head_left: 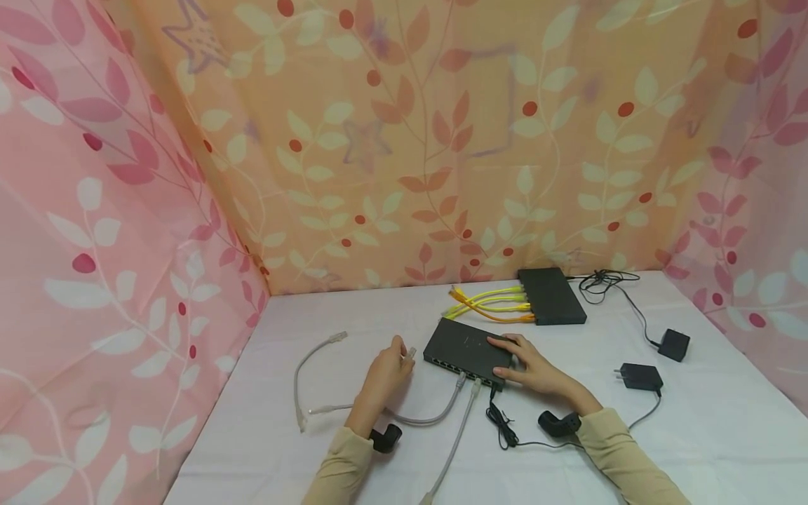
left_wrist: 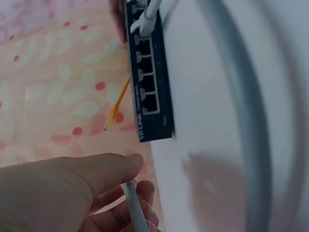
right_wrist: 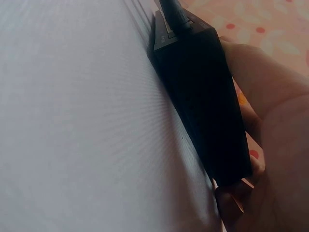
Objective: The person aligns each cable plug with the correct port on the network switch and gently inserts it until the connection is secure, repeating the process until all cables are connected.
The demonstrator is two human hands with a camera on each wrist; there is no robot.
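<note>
A black network switch (head_left: 470,348) lies on the table, its row of ports facing the front. My right hand (head_left: 533,368) holds it at its right end, thumb near the front edge and other fingers over the top; the right wrist view shows fingertips (right_wrist: 231,205) curled at its far edge. Left of the switch, my left hand (head_left: 381,379) pinches a grey Ethernet cable (left_wrist: 136,208) near its plug (head_left: 412,353), apart from the ports. Two grey cables (head_left: 454,428) and a black power cord (head_left: 494,394) run from the switch's front. My left forearm hides part of the cables.
Behind stands a second black switch (head_left: 555,298) with several yellow and orange cables (head_left: 492,303). A loose grey cable (head_left: 297,382) lies at left. Two black power adapters (head_left: 674,345) lie at right, and a tied cord bundle (head_left: 501,428) at front. Patterned curtains (head_left: 404,140) enclose the table.
</note>
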